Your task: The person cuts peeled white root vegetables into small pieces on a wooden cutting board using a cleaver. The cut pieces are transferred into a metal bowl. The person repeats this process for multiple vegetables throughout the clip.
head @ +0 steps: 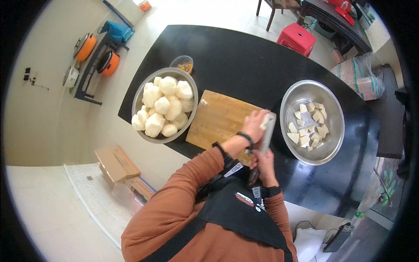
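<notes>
My right hand (265, 163) grips the dark handle of a broad-bladed kitchen knife (269, 132) at the right end of a wooden cutting board (217, 113). Blurred, my left hand (255, 126) reaches over the board's right part, its fingertips at a white vegetable piece (264, 122) against the blade. A small white scrap (203, 102) lies at the board's upper left. Left of the board, a metal bowl (135, 93) is heaped with peeled white root vegetables (168, 86). To the right, a steel basin (337, 131) contains cut white chunks (303, 140).
Behind the left bowl stands a small clear bowl (180, 60) with orange bits. All this rests on a black table (235, 52). Beyond its far edge is a red plastic stool (297, 38). Cardboard boxes (119, 163) lie on the floor at left, and wrapped packages (361, 78) stand at right.
</notes>
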A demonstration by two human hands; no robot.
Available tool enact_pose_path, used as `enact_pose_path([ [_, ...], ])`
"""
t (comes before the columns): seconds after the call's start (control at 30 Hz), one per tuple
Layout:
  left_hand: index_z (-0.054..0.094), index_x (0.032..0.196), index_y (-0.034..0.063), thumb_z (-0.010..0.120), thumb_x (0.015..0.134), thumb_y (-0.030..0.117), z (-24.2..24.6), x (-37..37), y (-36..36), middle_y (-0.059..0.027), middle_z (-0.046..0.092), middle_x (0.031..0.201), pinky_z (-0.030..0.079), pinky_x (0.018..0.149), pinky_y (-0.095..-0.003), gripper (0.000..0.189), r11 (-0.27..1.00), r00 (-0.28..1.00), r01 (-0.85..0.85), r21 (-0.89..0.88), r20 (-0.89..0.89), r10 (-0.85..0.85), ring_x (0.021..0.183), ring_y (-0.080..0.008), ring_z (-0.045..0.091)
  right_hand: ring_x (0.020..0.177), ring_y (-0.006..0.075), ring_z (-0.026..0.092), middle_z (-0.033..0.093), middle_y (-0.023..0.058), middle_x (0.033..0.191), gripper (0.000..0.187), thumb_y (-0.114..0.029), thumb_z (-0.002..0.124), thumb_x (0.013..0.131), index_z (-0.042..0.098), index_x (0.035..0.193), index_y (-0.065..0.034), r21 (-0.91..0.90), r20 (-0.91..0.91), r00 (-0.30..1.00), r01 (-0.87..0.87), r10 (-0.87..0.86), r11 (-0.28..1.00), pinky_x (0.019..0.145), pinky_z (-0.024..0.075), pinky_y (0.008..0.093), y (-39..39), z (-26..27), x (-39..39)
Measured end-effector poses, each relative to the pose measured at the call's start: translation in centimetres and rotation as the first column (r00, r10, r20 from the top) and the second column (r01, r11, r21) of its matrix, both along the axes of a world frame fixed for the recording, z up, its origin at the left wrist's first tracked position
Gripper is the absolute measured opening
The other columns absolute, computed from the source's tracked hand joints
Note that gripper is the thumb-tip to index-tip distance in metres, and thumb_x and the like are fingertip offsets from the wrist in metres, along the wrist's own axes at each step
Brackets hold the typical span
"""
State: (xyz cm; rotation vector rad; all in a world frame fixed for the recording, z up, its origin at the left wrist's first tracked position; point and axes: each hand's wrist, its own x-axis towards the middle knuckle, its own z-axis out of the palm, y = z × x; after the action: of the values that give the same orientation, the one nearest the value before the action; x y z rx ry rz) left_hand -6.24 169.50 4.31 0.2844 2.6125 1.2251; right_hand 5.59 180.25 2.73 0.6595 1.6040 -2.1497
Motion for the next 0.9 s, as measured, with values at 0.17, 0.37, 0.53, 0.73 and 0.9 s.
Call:
enact_pose_path([
  [0.17, 0.054, 0.133, 0.0088, 0.073, 0.076, 0.01, 4.1, 1.2, -1.3, -0.0177, 0.052, 0.136, 0.04, 0.109, -0.0461, 0.06, 0.965, 0.889, 0.157, 0.212, -0.456, -0.045, 0.131, -0.0391, 0.043, 0.044, 0.0108, 0.049, 0.051, 0.0011, 0.063, 0.011, -0.012, 0.059, 0.092, 0.052, 0.092, -0.0038, 0.244, -0.166, 0.93, 0.362, -0.329, 0.9, 0.038, 0.0432, 0.0261, 7.8, 4.7, -0.2],
  [0.37, 0.064, 0.105, 0.0154, 0.069, 0.074, 0.012, -5.3, 11.3, -12.4, -0.0153, 0.055, 0.118, 0.05, 0.09, -0.0464, 0.031, 0.844, 0.941, 0.309, -0.438, 0.011, -0.338, 0.112, -0.04, 0.052, 0.04, 0.0104, 0.047, 0.05, 0.0022, 0.062, 0.008, -0.008, 0.054, 0.093, 0.05, 0.093, -0.0007, 0.474, -0.135, 0.926, 0.372, -0.352, 0.798, 0.035, 0.0418, 0.026, 12.5, 4.9, 4.4],
  [0.53, 0.067, 0.096, 0.0091, 0.067, 0.079, 0.012, -3.0, 8.7, -9.6, -0.0184, 0.061, 0.097, 0.051, 0.084, -0.0446, 0.018, 0.999, 0.997, 0.041, -0.013, 0.071, -0.04, 0.097, -0.0365, 0.06, 0.04, 0.0095, 0.047, 0.05, 0.0022, 0.061, 0.008, -0.008, 0.054, 0.094, 0.049, 0.092, -0.0016, 0.446, -0.144, 0.926, 0.376, -0.349, 0.812, 0.035, 0.0422, 0.0251, 11.5, 4.2, 6.0],
  [0.73, 0.064, 0.118, 0.0046, 0.078, 0.075, 0.02, 6.5, 0.5, -14.9, -0.0163, 0.06, 0.12, 0.046, 0.097, -0.0425, 0.048, 0.982, 0.814, 0.052, 0.179, -0.578, 0.062, 0.113, -0.0321, 0.058, 0.041, 0.0089, 0.047, 0.051, 0.0023, 0.061, 0.009, -0.009, 0.055, 0.094, 0.052, 0.096, -0.0006, 0.417, -0.199, 0.922, 0.385, -0.331, 0.823, 0.036, 0.0421, 0.0237, 9.4, 4.4, 5.8],
  [0.9, 0.06, 0.118, 0.0109, 0.073, 0.073, 0.016, 0.8, -2.1, -30.6, -0.016, 0.062, 0.108, 0.04, 0.1, -0.0462, 0.047, 0.462, 0.749, -0.646, -0.608, -0.622, 0.23, 0.113, -0.0351, 0.055, 0.041, 0.0088, 0.048, 0.051, 0.0023, 0.062, 0.011, -0.009, 0.054, 0.095, 0.053, 0.099, 0.0007, 0.493, -0.197, 0.946, 0.323, -0.258, 0.808, 0.035, 0.0414, 0.0239, 7.8, 4.4, 6.3],
])
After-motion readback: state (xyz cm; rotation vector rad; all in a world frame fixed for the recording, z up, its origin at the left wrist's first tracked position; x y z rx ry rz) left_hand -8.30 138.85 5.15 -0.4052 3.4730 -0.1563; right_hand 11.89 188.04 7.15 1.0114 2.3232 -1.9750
